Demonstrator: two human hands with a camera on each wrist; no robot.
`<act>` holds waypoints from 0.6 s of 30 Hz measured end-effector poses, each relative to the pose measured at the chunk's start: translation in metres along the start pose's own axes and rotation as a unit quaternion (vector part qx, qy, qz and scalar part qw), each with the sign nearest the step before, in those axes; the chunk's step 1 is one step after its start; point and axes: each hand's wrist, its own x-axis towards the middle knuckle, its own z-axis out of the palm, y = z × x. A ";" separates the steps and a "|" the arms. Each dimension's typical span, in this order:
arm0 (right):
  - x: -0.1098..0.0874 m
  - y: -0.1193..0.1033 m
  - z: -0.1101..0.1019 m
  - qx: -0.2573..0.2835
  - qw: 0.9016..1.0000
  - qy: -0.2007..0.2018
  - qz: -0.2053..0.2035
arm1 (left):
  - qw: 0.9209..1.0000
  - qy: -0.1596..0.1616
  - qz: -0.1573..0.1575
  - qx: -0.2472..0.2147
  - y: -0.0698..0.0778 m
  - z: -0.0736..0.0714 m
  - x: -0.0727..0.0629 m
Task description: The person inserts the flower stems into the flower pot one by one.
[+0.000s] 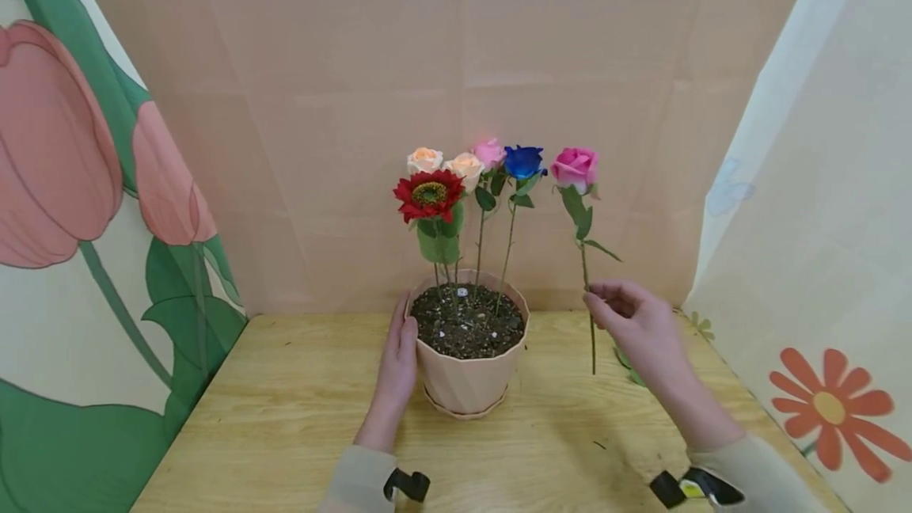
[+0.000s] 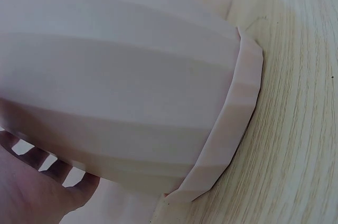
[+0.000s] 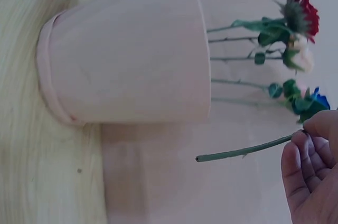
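Note:
A pale pink flowerpot (image 1: 466, 382) filled with dark soil stands on the table. My left hand (image 1: 399, 362) rests against its left side, fingers fairly straight; the left wrist view shows fingertips touching the pot wall (image 2: 121, 86). To the right of the pot, my right hand (image 1: 637, 323) pinches the stem of a magenta rose (image 1: 575, 169), held upright above the table. Its cut stem end (image 3: 222, 155) is free and apart from the pot in the right wrist view. In the soil stand a red sunflower-like bloom (image 1: 429, 195), a blue rose (image 1: 524, 161), a light pink rose (image 1: 488, 153) and two peach roses (image 1: 465, 168).
A matching saucer (image 1: 466, 412) sits under the pot on the wooden table (image 1: 299, 418). Green leaves (image 1: 628, 366) lie behind my right hand, and a small dark scrap (image 1: 599, 445) lies nearer. A plain pinkish backdrop (image 1: 342, 101) rises behind, with flower-printed cloths at both sides.

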 end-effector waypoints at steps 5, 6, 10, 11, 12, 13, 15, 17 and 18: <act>0.008 -0.015 0.015 0.020 1.000 0.007 -0.008 | 1.000 -0.001 0.002 0.002 0.001 0.000 -0.001; 0.010 -0.018 0.018 0.026 1.000 0.010 -0.011 | 1.000 -0.001 0.002 0.002 0.001 0.000 -0.001; 0.016 -0.028 0.029 0.061 0.998 0.019 -0.017 | 1.000 -0.001 -0.004 0.004 0.001 -0.001 -0.001; 0.017 -0.031 0.031 0.071 0.997 0.020 -0.018 | 1.000 -0.001 -0.005 0.002 0.001 -0.001 -0.001; 0.019 -0.035 0.034 0.083 0.996 0.022 -0.018 | 1.000 0.000 -0.004 0.001 0.001 -0.001 -0.001; 0.020 -0.038 0.036 0.093 0.995 0.023 -0.019 | 1.000 -0.002 -0.002 -0.001 0.001 -0.001 -0.001; 0.024 -0.045 0.042 0.110 0.993 0.027 -0.023 | 1.000 -0.002 0.000 -0.006 0.000 -0.001 0.000; 0.028 -0.051 0.048 0.122 0.991 0.034 -0.031 | 1.000 -0.003 0.002 -0.012 0.001 0.000 0.000; 0.030 -0.053 0.051 0.129 0.990 0.035 -0.035 | 1.000 -0.003 0.001 -0.014 0.001 0.000 0.000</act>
